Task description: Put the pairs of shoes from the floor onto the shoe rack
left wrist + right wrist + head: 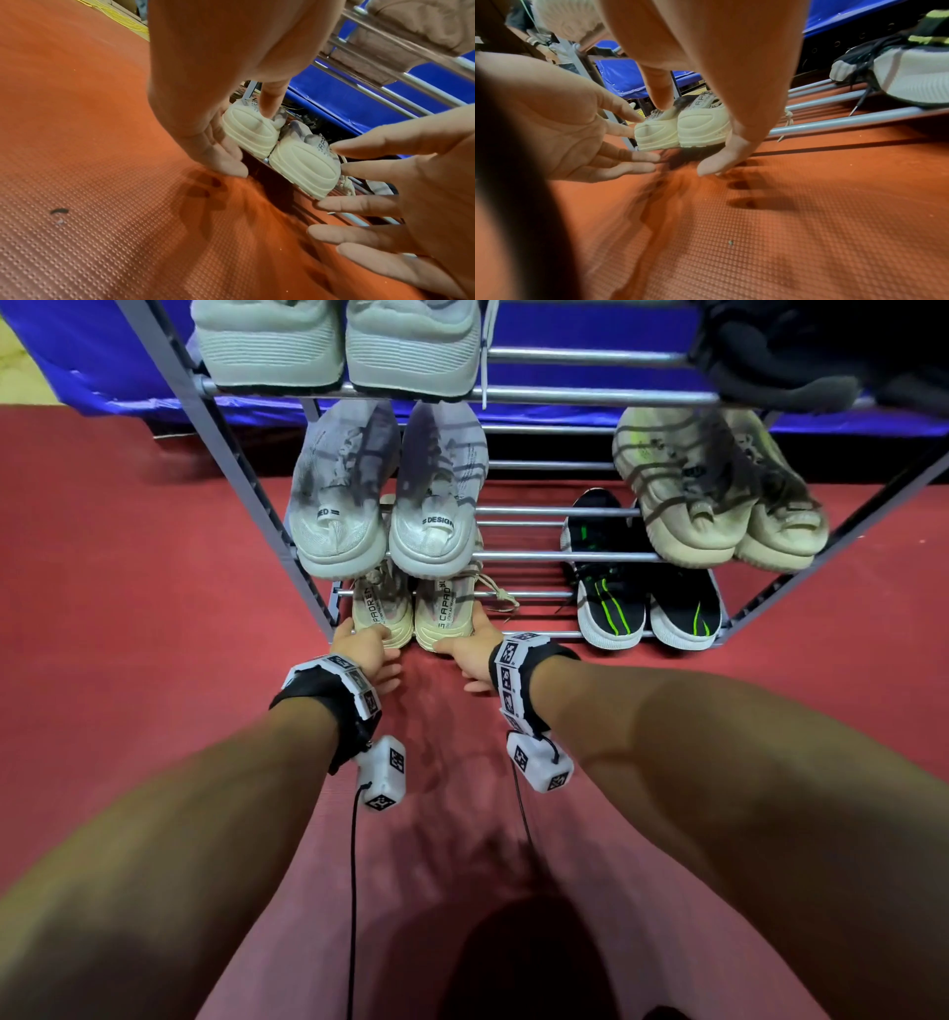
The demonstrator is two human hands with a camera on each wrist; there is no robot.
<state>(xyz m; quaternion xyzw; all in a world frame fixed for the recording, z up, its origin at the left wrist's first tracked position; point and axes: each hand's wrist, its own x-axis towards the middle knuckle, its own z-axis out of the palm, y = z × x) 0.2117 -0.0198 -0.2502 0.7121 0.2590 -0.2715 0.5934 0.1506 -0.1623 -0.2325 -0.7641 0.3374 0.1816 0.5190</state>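
A cream pair of shoes stands on the lowest shelf of the grey metal shoe rack [534,594], at its left end, heels toward me: left shoe [382,616], right shoe [444,621]. My left hand [367,647] is at the left shoe's heel [252,132], thumb on the collar and straight fingers [226,160] along its outer side. My right hand [470,649] mirrors it at the right shoe [703,130], fingers [721,162] straight and spread beside the heel. Neither hand is curled round a shoe.
A black pair with green stripes [642,603] shares the lowest shelf on the right. Above are a grey-white pair [385,505] and a beige striped pair [719,495]; the top shelf holds a pale pair [339,346] and dark shoes [770,356]. Red textured mat [154,608] covers the floor.
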